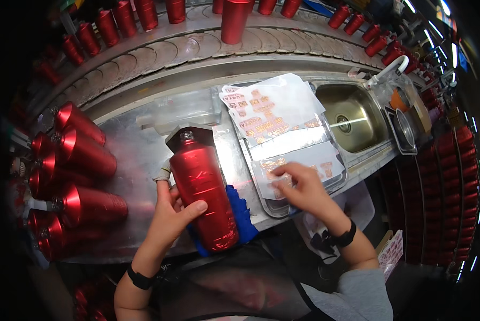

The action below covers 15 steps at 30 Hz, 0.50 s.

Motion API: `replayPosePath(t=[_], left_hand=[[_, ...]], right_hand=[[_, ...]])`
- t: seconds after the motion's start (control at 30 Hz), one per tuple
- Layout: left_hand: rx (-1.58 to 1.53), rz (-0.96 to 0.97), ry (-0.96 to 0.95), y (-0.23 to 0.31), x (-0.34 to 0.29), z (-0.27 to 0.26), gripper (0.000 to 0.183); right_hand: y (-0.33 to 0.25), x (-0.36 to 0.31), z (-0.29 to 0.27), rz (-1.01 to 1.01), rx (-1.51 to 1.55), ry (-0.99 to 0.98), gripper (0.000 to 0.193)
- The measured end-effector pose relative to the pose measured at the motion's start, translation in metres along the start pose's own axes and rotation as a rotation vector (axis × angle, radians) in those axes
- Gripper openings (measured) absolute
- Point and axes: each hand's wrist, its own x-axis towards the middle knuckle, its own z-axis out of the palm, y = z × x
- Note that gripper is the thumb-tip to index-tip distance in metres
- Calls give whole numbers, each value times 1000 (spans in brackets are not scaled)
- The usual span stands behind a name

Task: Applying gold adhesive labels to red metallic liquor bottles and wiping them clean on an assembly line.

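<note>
A glossy red bottle lies tilted in front of me, its neck pointing away, on a dark angular rest and a blue cloth. My left hand grips its left side, thumb on top and the other fingers partly hidden beneath; one fingertip wears a pale wrap. Over the near part of a decal sheet with gold and red printed marks hovers my right hand. Its thumb and forefinger are bent toward each other in a pinch; anything small between them cannot be made out. The sheets rest on a metal-rimmed tray.
Several red bottles lie stacked on the left. Beyond the metal worktop runs a slatted conveyor carrying upright red bottles. A clear shallow container stands behind the held bottle. To the right are a sink and a white faucet.
</note>
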Motion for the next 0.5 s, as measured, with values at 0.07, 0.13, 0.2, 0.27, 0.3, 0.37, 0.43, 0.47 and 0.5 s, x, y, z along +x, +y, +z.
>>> replayPosePath(t=[0.07,0.13,0.2,0.27,0.3,0.37,0.43,0.47,0.5], left_hand=[[-28,-52,-24,-1,-1,0,102],[-31,-57,-23,-7,1,-6,102],[-26,-56,-23,-10,1,-7,100],[-29,-58,-26,-11,2,-7,100],[-27,-65,-35,-11,2,-7,100],[-28,-59,-35,-11,1,-9,101],[-31,-53,-37,-12,2,-7,101],[-27,-54,-33,-12,3,-5,103],[-20,-54,-25,-11,2,-5,104]], right_hand=[[38,16,-16,-61,-317,95,33],[48,34,-25,13,-350,12,35],[51,40,-27,79,-368,-66,37],[53,45,-31,98,-421,-82,37],[54,45,-33,124,-471,-94,37],[60,48,-35,142,-488,-62,37],[66,48,-41,160,-508,-30,37],[70,46,-44,129,-475,-9,36],[72,44,-46,97,-438,12,34]])
